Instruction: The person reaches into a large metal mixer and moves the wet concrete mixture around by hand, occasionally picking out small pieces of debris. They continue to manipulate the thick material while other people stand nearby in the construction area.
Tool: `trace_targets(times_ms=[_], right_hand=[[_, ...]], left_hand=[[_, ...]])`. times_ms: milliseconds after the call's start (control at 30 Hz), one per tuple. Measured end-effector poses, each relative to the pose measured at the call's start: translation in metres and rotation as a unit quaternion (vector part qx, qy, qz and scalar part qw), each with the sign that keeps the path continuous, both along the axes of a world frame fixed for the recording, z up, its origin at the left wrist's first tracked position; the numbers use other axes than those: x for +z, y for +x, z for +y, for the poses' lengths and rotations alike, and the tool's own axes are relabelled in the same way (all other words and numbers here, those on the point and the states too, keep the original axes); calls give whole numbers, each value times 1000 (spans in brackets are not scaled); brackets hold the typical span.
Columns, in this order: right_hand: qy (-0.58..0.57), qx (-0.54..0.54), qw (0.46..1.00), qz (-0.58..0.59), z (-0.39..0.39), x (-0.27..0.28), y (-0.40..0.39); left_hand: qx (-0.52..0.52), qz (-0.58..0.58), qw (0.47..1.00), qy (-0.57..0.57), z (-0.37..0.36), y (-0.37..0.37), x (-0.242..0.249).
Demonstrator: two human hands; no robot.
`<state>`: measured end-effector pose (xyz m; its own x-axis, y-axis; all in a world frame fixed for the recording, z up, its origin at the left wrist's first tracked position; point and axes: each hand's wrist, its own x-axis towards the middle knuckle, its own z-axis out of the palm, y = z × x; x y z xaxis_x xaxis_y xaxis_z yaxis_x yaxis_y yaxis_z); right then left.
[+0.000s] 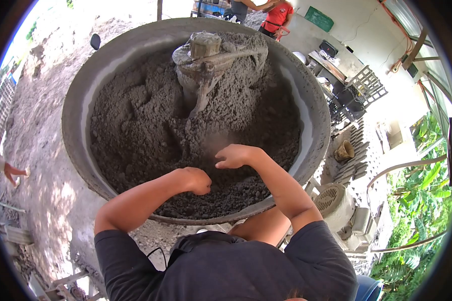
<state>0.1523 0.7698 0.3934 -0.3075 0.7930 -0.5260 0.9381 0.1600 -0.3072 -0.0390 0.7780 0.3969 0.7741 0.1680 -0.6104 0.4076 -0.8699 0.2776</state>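
Note:
A large round metal pan (71,120) is full of grey, crumbly cement-like mix (130,125). At its upper middle stands a hub with arms (205,47), caked in the same material. My left hand (198,181) is over the near part of the mix, its fingers curled inward; what they hold, if anything, is hidden. To its right, a little farther from me, my right hand (233,156) is above the mix with fingers bent and thumb apart, nothing visible in it. A faint dusty blur hangs just beyond my right hand.
A motor (334,203) sits beside the pan at lower right. A bucket (344,150) and black crates (366,85) stand on the right. Two people are beyond the pan, one in a red shirt (278,17). Another person's hand (15,172) shows at far left.

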Motion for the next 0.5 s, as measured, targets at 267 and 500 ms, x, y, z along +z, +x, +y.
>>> trace_targets(times_ms=[267, 500], right_hand=[[-6, -5, 1000, -2, -1, 4, -1], [-4, 2, 1000, -6, 2, -5, 1]], left_hand=[[-4, -4, 1000, -1, -1, 0, -1], [-4, 3, 1000, 2, -1, 0, -1]])
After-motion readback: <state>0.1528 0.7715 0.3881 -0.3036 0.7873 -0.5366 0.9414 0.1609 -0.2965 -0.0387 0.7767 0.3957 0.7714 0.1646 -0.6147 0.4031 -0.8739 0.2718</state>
